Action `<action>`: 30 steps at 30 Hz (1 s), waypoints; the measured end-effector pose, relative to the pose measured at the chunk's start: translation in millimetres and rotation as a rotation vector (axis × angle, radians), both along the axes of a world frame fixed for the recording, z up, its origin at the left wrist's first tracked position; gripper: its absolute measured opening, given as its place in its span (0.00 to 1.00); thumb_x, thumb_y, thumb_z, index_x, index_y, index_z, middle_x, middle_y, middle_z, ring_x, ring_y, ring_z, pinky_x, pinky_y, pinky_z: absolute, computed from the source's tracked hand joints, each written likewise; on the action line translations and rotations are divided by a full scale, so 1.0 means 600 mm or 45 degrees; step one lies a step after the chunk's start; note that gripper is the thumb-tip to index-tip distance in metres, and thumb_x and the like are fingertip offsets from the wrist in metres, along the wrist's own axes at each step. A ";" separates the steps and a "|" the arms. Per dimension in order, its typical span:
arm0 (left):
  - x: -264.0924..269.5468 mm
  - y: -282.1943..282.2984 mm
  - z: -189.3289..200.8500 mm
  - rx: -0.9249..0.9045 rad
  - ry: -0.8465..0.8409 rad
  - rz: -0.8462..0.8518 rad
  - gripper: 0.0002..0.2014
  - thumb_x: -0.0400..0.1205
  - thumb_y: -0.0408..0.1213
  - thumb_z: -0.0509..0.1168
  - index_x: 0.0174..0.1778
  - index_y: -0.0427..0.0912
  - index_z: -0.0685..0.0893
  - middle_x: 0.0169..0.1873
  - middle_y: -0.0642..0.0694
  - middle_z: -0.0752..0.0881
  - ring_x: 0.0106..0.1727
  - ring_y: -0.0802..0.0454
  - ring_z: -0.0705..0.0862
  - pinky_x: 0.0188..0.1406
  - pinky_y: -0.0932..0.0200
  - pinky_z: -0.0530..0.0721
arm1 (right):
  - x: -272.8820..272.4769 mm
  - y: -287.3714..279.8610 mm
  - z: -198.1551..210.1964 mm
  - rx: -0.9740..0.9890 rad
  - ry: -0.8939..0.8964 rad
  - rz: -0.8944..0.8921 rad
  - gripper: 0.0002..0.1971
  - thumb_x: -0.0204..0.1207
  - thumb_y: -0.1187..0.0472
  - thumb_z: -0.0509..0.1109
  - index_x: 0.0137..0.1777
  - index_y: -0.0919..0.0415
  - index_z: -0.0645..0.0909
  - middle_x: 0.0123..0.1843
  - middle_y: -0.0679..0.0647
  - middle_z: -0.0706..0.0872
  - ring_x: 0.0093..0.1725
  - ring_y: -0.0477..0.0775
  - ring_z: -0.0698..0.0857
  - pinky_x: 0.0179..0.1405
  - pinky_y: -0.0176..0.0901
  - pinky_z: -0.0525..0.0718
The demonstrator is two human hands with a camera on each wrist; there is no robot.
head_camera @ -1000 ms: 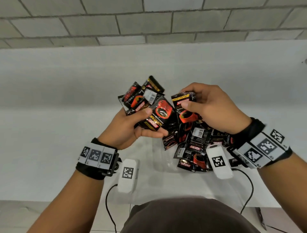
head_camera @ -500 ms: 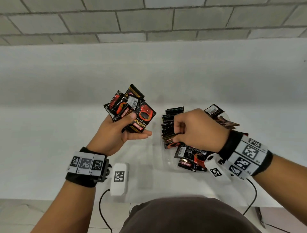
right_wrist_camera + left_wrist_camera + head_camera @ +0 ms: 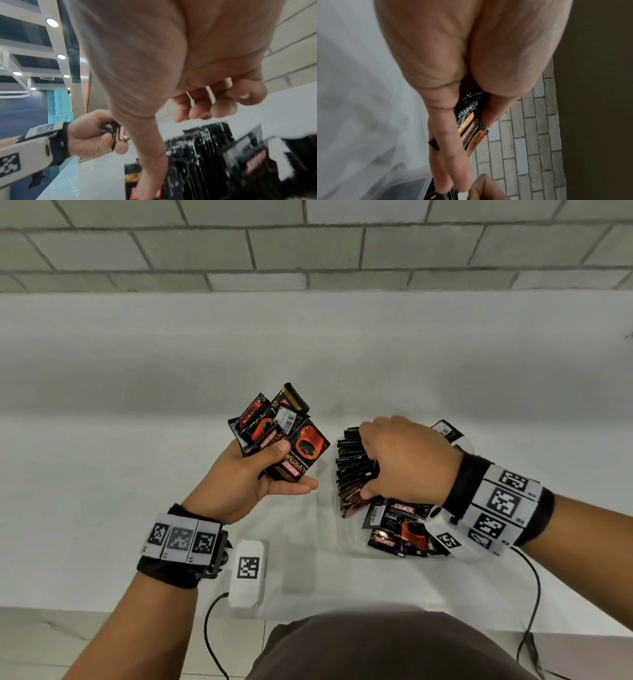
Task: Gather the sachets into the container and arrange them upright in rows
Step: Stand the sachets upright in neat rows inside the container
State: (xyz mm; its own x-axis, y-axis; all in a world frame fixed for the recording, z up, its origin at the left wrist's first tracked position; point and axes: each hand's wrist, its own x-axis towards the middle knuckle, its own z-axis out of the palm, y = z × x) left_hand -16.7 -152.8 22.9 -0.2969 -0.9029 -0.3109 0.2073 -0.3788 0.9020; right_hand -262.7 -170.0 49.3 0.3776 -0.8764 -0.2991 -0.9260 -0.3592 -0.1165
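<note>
My left hand (image 3: 291,467) is raised over the white table and grips a fanned bundle of several black-and-red sachets (image 3: 277,433), thumb on top. The left wrist view shows the fingers (image 3: 447,148) lying along the sachets (image 3: 471,125). A clear container (image 3: 342,539) stands to the right. In it, a row of upright sachets (image 3: 352,460) runs along the left wall. My right hand (image 3: 373,463) spans that row, fingers curled over its far end and the thumb (image 3: 150,169) against the nearest sachet. Loose sachets (image 3: 397,529) lie flat in the container's near part, partly hidden by my wrist.
The white table (image 3: 137,474) runs to a white ledge and a grey brick wall (image 3: 308,251) at the back. Its front edge is near my body. One more sachet (image 3: 445,429) shows at the container's far right rim. Cables hang from both wrist cameras.
My right hand left the left hand's bundle with one sachet and dropped into the container onto the upright row. The left hand drew away to the left with its bundle.
</note>
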 end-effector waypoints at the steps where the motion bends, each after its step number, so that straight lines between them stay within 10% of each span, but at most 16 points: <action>1: 0.000 0.000 -0.001 0.002 0.000 0.000 0.18 0.89 0.32 0.60 0.76 0.37 0.75 0.61 0.30 0.89 0.50 0.19 0.90 0.44 0.44 0.93 | 0.000 -0.002 0.005 -0.047 -0.029 0.026 0.37 0.55 0.34 0.85 0.51 0.51 0.68 0.54 0.48 0.75 0.53 0.52 0.74 0.46 0.52 0.84; 7: 0.003 -0.002 0.001 -0.017 -0.005 0.011 0.20 0.89 0.32 0.60 0.78 0.38 0.74 0.63 0.31 0.88 0.51 0.19 0.90 0.45 0.43 0.93 | 0.018 -0.003 -0.008 -0.049 0.030 0.172 0.65 0.45 0.26 0.83 0.82 0.43 0.55 0.80 0.55 0.61 0.78 0.61 0.62 0.71 0.60 0.76; 15: 0.018 0.001 -0.005 -0.004 -0.014 0.032 0.21 0.89 0.32 0.60 0.80 0.38 0.72 0.64 0.32 0.88 0.51 0.20 0.90 0.45 0.44 0.92 | 0.024 -0.016 -0.034 -0.045 0.127 0.254 0.41 0.70 0.54 0.76 0.79 0.38 0.59 0.68 0.55 0.64 0.63 0.63 0.71 0.38 0.46 0.74; 30: 0.029 0.004 -0.016 0.011 0.006 0.043 0.21 0.90 0.32 0.59 0.81 0.40 0.72 0.66 0.32 0.87 0.53 0.18 0.89 0.46 0.43 0.93 | 0.034 -0.024 -0.051 0.241 -0.221 0.185 0.44 0.65 0.56 0.84 0.75 0.45 0.60 0.62 0.47 0.68 0.59 0.52 0.68 0.52 0.51 0.82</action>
State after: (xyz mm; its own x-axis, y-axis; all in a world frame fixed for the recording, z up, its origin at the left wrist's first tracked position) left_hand 0.6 -150.3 13.3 -0.2679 -0.9097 -0.3172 0.2245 -0.3791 0.8977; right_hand -242.1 -184.2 18.9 0.5545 -0.7442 -0.3724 -0.8270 -0.4430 -0.3462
